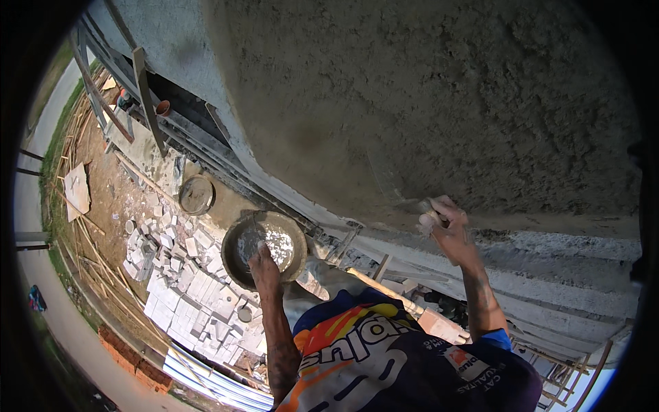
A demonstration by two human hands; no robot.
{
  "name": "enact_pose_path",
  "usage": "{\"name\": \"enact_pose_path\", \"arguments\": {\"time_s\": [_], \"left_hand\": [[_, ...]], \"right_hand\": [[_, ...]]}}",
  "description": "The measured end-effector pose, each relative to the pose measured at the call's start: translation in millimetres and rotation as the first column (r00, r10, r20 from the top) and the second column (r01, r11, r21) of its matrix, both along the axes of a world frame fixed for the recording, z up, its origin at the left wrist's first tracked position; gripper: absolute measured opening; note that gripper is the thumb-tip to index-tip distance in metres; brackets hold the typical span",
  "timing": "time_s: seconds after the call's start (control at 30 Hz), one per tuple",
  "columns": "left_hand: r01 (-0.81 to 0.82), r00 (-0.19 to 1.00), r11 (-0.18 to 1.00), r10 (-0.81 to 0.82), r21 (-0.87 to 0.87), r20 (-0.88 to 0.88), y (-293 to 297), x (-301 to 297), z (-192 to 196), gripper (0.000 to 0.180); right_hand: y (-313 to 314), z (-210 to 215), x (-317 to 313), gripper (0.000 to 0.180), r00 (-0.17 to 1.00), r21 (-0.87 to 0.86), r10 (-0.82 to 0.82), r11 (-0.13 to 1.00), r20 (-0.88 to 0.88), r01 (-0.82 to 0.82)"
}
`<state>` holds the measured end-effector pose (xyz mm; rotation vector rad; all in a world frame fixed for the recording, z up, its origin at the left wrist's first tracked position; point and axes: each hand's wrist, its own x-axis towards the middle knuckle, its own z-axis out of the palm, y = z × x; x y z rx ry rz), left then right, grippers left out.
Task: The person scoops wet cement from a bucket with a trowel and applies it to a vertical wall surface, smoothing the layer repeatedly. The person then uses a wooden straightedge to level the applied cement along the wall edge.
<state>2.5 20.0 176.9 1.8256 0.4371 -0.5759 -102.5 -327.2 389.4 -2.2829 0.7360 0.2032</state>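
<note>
Right grip [449, 232]: closed round a tool [410, 204], blurred, set at the grey wall [412, 103] near its lower edge. Left grip [265, 269]: at near side of a basin [230, 252]; whether clasping it, cannot tell. Basin: round, grey; wet, shining contents. Beyond it, leftward, bucket [197, 195]: smaller, round; grey contents, kind unclear.

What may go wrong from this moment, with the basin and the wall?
The left hand is at the basin, so a bump there might spill its contents. The right hand holds a tool at the rough grey wall; pressing unevenly might gouge the surface. Broken pale blocks cover part of the ground, so stepping there might cause a stumble.
</note>
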Motion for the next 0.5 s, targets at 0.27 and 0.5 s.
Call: {"name": "enact_pose_path", "arguments": {"time_s": [0.27, 0.5], "left_hand": [[0.029, 1.000, 0.997, -0.030, -0.066, -0.007, -10.6, -1.1, 34.7, 0.051], [-0.002, 0.999, 0.969, -0.012, -0.246, -0.053, -30.5, -2.4, 51.4, 0.051]], "right_hand": [[114.9, -142.5, 44.2, 0.030, 0.790, -0.326, 0.572, 0.721, -0.218, -0.612], [138.4, -273.3, 79.4, 0.039, 0.732, -0.228, 0.637, 0.696, -0.240, -0.681]]}}
